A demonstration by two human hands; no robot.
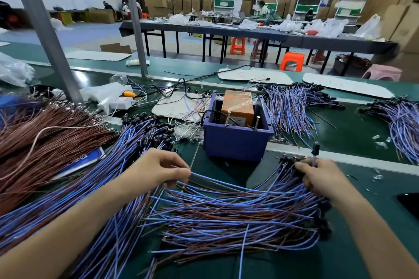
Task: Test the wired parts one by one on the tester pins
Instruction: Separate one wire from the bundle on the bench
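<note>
Blue plastic bin point(235, 145) stands on the green table point(353, 129) — inside it sits an orange box point(238, 104), with two metal pins point(227, 119) standing at its near side. Just before the bin lies a bundle of wired parts point(238, 210). The left hand point(163, 169) pinches their wire ends and the right hand point(322, 179) grips their black heads — the hands are well apart.

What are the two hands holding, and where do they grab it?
The left hand pinches the loose wire ends of the bundle; the right hand grips its black capped ends, one cap sticking up.
</note>
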